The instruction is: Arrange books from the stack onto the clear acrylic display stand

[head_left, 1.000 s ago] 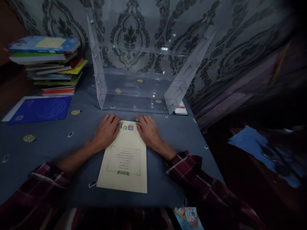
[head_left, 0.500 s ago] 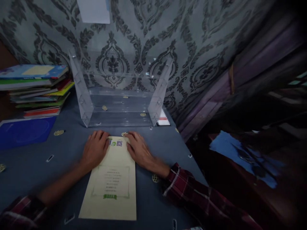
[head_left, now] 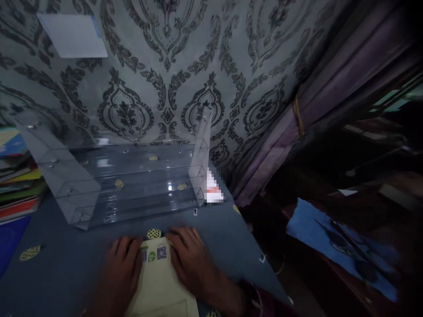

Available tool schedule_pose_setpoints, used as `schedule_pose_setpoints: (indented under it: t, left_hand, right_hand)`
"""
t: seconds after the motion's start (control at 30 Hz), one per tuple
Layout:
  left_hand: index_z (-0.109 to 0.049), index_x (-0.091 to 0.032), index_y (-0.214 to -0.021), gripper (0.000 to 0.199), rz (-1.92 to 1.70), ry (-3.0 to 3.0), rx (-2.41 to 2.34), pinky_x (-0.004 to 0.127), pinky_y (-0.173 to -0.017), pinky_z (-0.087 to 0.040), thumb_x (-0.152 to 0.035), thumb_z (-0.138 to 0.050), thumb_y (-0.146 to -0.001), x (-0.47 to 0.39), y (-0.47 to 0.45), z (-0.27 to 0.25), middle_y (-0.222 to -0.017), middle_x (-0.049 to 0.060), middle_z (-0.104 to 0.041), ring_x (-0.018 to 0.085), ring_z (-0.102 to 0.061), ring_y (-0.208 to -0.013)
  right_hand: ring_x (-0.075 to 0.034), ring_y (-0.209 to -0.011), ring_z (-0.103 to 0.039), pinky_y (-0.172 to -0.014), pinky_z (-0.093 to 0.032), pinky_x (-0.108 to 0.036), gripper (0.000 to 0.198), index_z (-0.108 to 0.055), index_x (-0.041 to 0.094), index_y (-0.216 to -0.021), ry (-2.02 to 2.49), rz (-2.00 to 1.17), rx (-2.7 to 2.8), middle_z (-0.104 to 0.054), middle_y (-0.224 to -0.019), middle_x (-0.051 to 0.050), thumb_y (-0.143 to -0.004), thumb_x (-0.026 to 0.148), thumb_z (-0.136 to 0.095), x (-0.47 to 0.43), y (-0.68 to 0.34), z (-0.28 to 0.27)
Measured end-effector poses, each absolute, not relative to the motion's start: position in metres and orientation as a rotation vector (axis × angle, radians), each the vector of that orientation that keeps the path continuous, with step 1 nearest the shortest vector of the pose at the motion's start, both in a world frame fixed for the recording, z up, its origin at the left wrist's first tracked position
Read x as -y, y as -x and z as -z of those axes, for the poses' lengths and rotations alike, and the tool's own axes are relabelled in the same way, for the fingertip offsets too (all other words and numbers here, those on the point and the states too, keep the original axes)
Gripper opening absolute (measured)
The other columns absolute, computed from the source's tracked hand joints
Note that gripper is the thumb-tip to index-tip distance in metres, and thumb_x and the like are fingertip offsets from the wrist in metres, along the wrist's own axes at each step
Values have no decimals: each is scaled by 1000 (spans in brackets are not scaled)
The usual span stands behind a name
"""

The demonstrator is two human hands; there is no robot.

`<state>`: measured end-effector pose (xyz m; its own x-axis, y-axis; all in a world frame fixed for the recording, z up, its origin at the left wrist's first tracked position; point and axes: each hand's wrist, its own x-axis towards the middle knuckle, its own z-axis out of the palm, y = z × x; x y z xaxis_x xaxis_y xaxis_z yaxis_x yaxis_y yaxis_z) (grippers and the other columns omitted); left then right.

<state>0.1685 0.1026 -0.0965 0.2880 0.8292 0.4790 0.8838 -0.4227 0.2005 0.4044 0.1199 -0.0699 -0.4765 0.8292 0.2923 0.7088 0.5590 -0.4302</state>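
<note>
A cream booklet (head_left: pixel 158 284) lies on the blue-grey tabletop, with a QR code and a green logo printed near its far edge. Its near part runs out of the bottom of the view. My left hand (head_left: pixel 122 270) is closed at the far left corner, fingers bent and thumb side against the edge. At the far right corner my right hand (head_left: pixel 191 259) is closed in the same way, its fingertips at the edge. Both hands are a little blurred. Just beyond them stands a clear acrylic stepped rack (head_left: pixel 142 193) with nothing on its shelves.
Stacked books (head_left: pixel 20 185) stand at the left edge, with a blue folder (head_left: pixel 11 246) in front. A white triangular thing (head_left: pixel 213 191) sits beside the rack's right side. Behind is a patterned wall (head_left: pixel 168 83); to the right, a tied curtain (head_left: pixel 264 154) and blue cloth (head_left: pixel 337 246).
The view has tilted up and swung right, so the rack and booklet appear lower and further left. Both hands remain at the booklet's far corners.
</note>
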Motion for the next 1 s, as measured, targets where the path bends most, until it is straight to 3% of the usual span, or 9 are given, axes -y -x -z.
schedule_pose_setpoints:
  t: [0.2, 0.33, 0.53, 0.8, 1.0]
  left_hand:
    - [-69, -23, -109, 31, 730, 2416, 1652, 40, -76, -49, -27, -40, -102, -108, -170, 91, -101, 8, -67, 26, -60, -87]
    - [-68, -19, -105, 35, 653, 2380, 1759, 44, -80, -52, -28, -35, -101, -106, -174, 77, -100, 11, -67, 29, -62, -91]
    - [-48, -18, -142, 47, 829, 2327, 1964, 46, -94, -56, -39, -39, -101, -56, -173, 85, -131, 15, -60, 30, -65, -115]
    - [-37, -25, -151, 50, 884, 2368, 1831, 59, -115, -42, -38, -44, -103, 13, -202, 126, -159, 16, -40, 38, -34, -151]
    - [-41, -23, -146, 46, 934, 2471, 1889, 53, -114, -45, -41, -42, -104, -17, -211, 101, -159, 17, -40, 34, -41, -148]
  right_hand:
    - [-29, -107, -61, -98, -50, -49, 19, -63, 20, -112, 1212, -224, 2426, -68, -116, -11, -95, 16, -55, -125, -399, 69]
    - [-28, -113, -62, -101, -50, -47, 21, -64, 18, -113, 1274, -191, 2384, -65, -125, -15, -99, 15, -50, -119, -394, 58]
    - [-34, -133, -55, -110, -47, -55, 39, -56, 16, -136, 1352, -289, 2285, -48, -150, -22, -97, 17, -53, -73, -416, 67]
    - [-29, -153, -34, -122, -38, -49, 45, -46, 18, -147, 1087, -736, 2280, -32, -164, -19, -103, 28, -45, -37, -448, 85]
    - [-28, -151, -38, -121, -38, -51, 45, -52, 17, -142, 1029, -806, 2228, -45, -156, -19, -97, 25, -52, -76, -460, 88]
